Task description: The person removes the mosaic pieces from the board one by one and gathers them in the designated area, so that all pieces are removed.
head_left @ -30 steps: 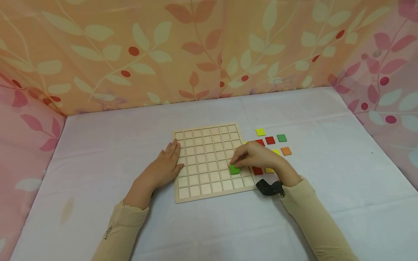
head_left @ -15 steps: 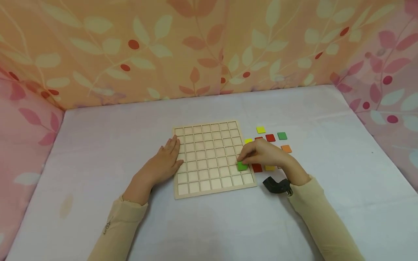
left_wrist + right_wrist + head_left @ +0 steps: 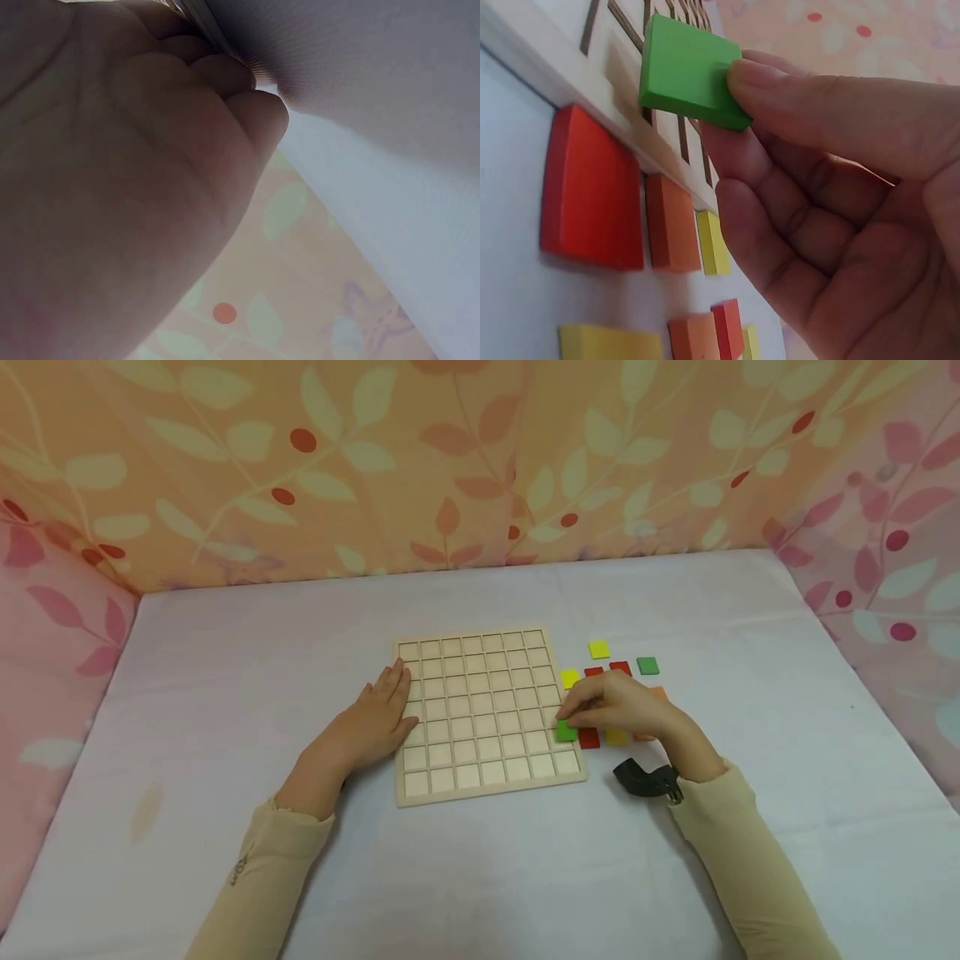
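Note:
A pale wooden grid board lies on the white cloth with bare square cells. Along its left edge rests my left hand, fingers straight and touching the frame; in the left wrist view the palm hides most of that contact. My right hand pinches a light green square tile between thumb and fingers, above the board's right edge. Just below it in the right wrist view, a red tile and an orange tile lie beside the frame.
Right of the board lie several loose tiles, among them a yellow tile and a darker green tile; the right hand covers some. A black strap-like piece hangs at the right wrist. Floral cloth walls the table's back and sides.
My right hand has carried the light green tile rightward, from over the board's cells to its right edge. The left hand stays on the board's left edge; the view has shifted slightly.

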`<state>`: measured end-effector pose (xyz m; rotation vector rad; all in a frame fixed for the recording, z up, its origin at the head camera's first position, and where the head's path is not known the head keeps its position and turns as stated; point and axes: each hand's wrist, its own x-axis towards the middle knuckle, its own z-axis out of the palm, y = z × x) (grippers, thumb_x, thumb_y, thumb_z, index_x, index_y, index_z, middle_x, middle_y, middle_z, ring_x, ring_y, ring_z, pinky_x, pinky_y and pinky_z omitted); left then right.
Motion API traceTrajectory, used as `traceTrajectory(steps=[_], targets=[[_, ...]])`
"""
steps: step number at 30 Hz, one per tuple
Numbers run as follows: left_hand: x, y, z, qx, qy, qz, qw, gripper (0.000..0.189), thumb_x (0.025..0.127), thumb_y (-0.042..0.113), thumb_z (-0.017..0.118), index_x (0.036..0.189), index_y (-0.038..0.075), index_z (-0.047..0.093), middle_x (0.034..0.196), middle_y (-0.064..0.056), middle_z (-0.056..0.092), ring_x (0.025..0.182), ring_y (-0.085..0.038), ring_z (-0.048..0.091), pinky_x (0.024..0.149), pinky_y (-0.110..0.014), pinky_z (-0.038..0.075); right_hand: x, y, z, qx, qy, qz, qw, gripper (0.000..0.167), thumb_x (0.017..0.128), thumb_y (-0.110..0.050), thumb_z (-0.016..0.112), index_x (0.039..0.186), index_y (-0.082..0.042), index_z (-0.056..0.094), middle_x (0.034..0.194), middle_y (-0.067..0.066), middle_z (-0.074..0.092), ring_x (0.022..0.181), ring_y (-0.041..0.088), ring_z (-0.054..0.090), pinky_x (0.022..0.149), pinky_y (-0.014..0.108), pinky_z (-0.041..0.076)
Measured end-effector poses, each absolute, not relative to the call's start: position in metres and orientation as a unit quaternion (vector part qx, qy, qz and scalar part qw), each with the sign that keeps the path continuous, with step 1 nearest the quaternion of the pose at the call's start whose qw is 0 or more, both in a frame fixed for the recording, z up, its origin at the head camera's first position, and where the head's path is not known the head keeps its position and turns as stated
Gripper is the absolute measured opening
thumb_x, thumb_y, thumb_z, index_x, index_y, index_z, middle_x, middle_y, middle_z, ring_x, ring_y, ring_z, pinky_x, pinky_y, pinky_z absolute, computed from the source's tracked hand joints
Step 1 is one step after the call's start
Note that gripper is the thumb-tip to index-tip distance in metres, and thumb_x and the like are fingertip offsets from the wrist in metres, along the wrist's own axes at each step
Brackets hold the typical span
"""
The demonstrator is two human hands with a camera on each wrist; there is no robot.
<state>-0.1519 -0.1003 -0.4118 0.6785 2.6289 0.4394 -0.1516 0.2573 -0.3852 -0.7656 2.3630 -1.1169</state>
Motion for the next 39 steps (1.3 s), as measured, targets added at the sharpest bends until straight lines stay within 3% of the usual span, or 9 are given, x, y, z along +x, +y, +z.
traceTrajectory(steps=[9,18,26,39], targets=[[-0.15,-0.099,-0.413,0.248,0.937,0.157,0.19,0.069,0.101,0.028,0.041,0.147,-0.008,0.002,0.155,-0.021,-0.008,0.142,-0.035,-0.003,0.112,-0.052,0.009,-0.149,0.268,-0.384,-0.261,0.85,-0.406,0.211,0.01,0.083,-0.006,0.072,0.092,-0.007,0.075,0.092,0.001,0.07,0.085,0.014,0.063,0.073,0.024,0.052],[-0.148,-0.1,-0.412,0.242,0.937,0.163,0.191,0.069,0.101,0.026,0.041,0.147,-0.007,0.002,0.155,-0.02,-0.008,0.142,-0.034,-0.003,0.113,-0.052,0.008,-0.152,0.275,-0.38,-0.28,0.844,-0.407,0.207,0.012,0.083,-0.003,0.071,0.094,-0.003,0.075,0.091,0.004,0.071,0.077,0.012,0.061,0.065,0.023,0.05],[-0.147,-0.101,-0.41,0.243,0.938,0.161,0.189,0.068,0.101,0.026,0.04,0.147,-0.008,0.003,0.155,-0.021,-0.008,0.142,-0.036,-0.002,0.112,-0.053,0.009,-0.154,0.279,-0.378,-0.262,0.85,-0.401,0.222,0.016,0.084,-0.002,0.07,0.099,-0.004,0.074,0.092,0.002,0.072,0.079,0.013,0.064,0.069,0.024,0.051],[-0.149,-0.099,-0.408,0.244,0.937,0.162,0.188,0.068,0.102,0.026,0.041,0.147,-0.008,0.003,0.155,-0.021,-0.008,0.142,-0.036,-0.002,0.112,-0.054,0.009,-0.156,0.291,-0.375,-0.257,0.861,-0.383,0.213,0.009,0.084,-0.004,0.07,0.092,-0.006,0.074,0.09,0.002,0.07,0.077,0.014,0.063,0.071,0.026,0.052]])
